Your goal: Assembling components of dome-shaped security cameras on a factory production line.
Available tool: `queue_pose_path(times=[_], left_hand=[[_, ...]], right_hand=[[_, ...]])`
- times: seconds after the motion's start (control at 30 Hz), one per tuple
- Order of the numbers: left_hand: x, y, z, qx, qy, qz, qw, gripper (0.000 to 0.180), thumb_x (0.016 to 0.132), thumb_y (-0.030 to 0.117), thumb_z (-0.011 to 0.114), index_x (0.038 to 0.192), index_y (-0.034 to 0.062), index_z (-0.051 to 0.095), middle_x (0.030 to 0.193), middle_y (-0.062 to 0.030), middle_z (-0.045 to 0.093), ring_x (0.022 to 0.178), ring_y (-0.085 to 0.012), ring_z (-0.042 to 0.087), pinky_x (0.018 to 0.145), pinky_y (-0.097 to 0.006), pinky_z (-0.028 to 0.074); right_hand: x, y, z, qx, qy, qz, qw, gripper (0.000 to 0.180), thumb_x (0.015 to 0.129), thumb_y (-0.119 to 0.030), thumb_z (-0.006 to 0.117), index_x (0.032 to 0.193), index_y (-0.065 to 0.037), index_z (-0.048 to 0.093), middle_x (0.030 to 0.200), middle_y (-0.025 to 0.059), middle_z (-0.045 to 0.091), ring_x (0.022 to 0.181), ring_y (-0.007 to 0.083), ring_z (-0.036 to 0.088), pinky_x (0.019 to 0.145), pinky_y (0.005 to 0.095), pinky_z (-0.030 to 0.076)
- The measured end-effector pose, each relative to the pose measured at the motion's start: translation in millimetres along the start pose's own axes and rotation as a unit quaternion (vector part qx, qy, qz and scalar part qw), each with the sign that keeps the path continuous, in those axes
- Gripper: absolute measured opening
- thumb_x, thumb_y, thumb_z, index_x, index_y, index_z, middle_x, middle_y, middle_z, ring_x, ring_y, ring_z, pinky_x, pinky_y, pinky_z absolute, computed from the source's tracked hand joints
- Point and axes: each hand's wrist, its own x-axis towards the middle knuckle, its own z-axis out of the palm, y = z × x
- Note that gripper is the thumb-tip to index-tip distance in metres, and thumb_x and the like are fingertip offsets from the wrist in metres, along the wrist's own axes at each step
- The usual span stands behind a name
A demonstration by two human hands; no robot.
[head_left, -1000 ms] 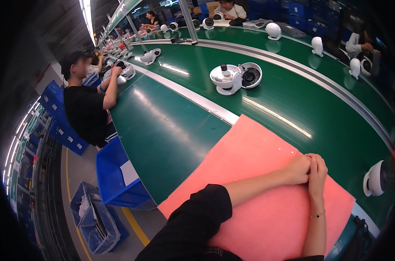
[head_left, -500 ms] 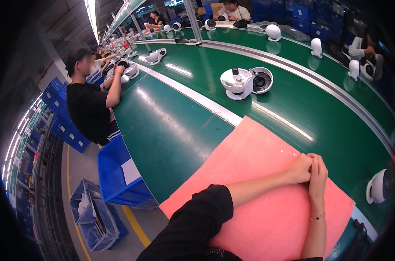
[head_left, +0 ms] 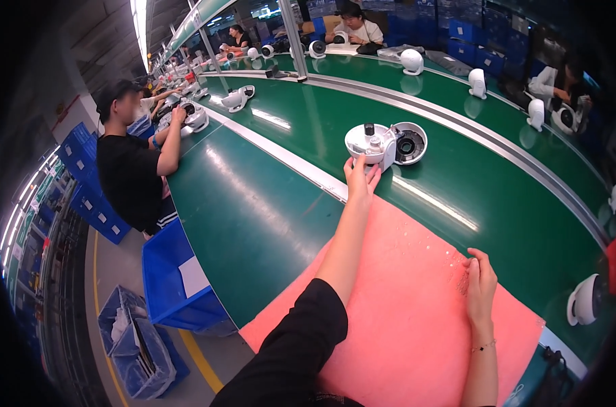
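A white round camera housing (head_left: 366, 144) sits open on the green conveyor, its hinged half with a dark round inside (head_left: 408, 143) tipped out to the right. My left hand (head_left: 362, 179) reaches up to it, with thumb and fingers against the lower front of the white shell. My right hand (head_left: 481, 288) rests over the right part of the pink mat (head_left: 396, 319). Its fingers are curled, with the thumb near the index finger, and anything between them is too small to make out. Tiny shiny pieces (head_left: 450, 254) lie on the mat near that hand.
Another camera (head_left: 585, 300) stands at the far right, and a partly open one (head_left: 237, 100) is farther up the conveyor. A blue bin (head_left: 179, 298) is left of the table, beside a lined crate (head_left: 135, 353). A co-worker (head_left: 128, 163) works at the left; others sit across the line.
My hands were together over the mat and have come apart. The left has moved up and away to the white camera housing. The right has stayed over the mat.
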Motion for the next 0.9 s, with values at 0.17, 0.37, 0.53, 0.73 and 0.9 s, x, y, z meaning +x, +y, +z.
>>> queue_pose_path(times=[0.17,0.37,0.53,0.73,0.9], left_hand=[[18,-11,3,0.0,-0.019,-0.034,0.999,0.068,0.083,0.029,0.064,0.134,0.0161,0.022,0.129,-0.0145,0.039,0.111,-0.0304,0.049,0.088,-0.039,0.047],[18,-1,6,0.05,-0.087,0.093,0.991,0.038,0.08,0.023,0.065,0.11,0.0025,0.052,0.092,-0.0098,0.057,0.074,-0.0164,0.058,0.055,-0.027,0.052],[-37,31,50,0.233,-0.079,0.039,0.969,0.045,0.078,0.03,0.064,0.112,0.0024,0.057,0.082,-0.0192,0.061,0.062,-0.017,0.061,0.048,-0.02,0.049],[-81,37,79,0.32,-0.151,-0.011,0.935,0.061,0.076,0.044,0.058,0.113,-0.004,0.052,0.087,-0.0272,0.061,0.067,-0.0211,0.064,0.055,-0.021,0.051],[-90,35,87,0.323,-0.206,-0.047,0.923,0.064,0.076,0.048,0.053,0.116,-0.0011,0.05,0.085,-0.0255,0.061,0.072,-0.0247,0.064,0.065,-0.027,0.051]], right_hand=[[2,0,0,0.001,0.005,-0.021,1.0,0.029,0.093,-0.019,0.039,0.107,0.001,0.054,0.091,0.0119,0.058,0.083,0.0195,0.055,0.077,0.0304,0.042],[4,-2,-4,0.045,-0.012,-0.006,0.999,0.025,0.089,-0.009,0.048,0.112,0.0,0.052,0.088,0.0104,0.056,0.075,0.0143,0.052,0.066,0.0257,0.044],[5,-8,-21,-0.052,0.029,-0.109,0.992,0.047,0.076,-0.002,0.059,0.121,-0.004,0.047,0.105,0.0114,0.054,0.083,0.0208,0.053,0.075,0.03,0.045],[-2,-41,-40,-0.25,0.055,-0.195,0.947,0.064,0.068,-0.002,0.065,0.127,-0.015,0.047,0.125,0.0128,0.04,0.105,0.0315,0.041,0.09,0.0415,0.038],[-3,-33,-57,-0.36,0.115,-0.199,0.904,0.048,0.066,0.007,0.062,0.108,-0.016,0.061,0.132,0.0131,0.031,0.114,0.0369,0.031,0.093,0.0437,0.035]])
